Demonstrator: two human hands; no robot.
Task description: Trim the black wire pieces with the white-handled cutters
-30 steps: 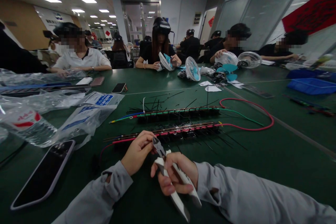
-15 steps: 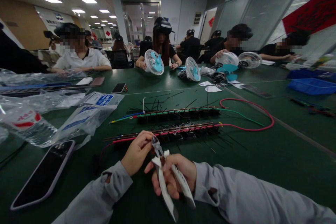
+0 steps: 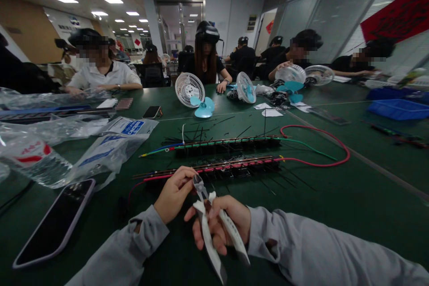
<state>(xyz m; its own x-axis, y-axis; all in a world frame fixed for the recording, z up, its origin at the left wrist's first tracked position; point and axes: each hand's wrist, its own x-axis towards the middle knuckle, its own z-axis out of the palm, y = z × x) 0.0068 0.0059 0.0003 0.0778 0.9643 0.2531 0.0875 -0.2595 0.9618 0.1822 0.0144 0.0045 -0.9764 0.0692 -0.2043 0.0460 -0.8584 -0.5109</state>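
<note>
Head view: right hand [image 3: 223,223] has loosened the cutters [image 3: 209,221] — handles now spread; left hand [image 3: 174,194] still pinches the wire strip [image 3: 214,167] by their tip.

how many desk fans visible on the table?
4. White fan with blue base in front of the person opposite; blue-bladed fan to its right; two white fans far right by another person. More may be hidden behind people.

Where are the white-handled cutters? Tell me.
In the head view, low at centre: the white-handled cutters sit in the right hand, tips beside the left hand, before the red-wired strip.
</note>
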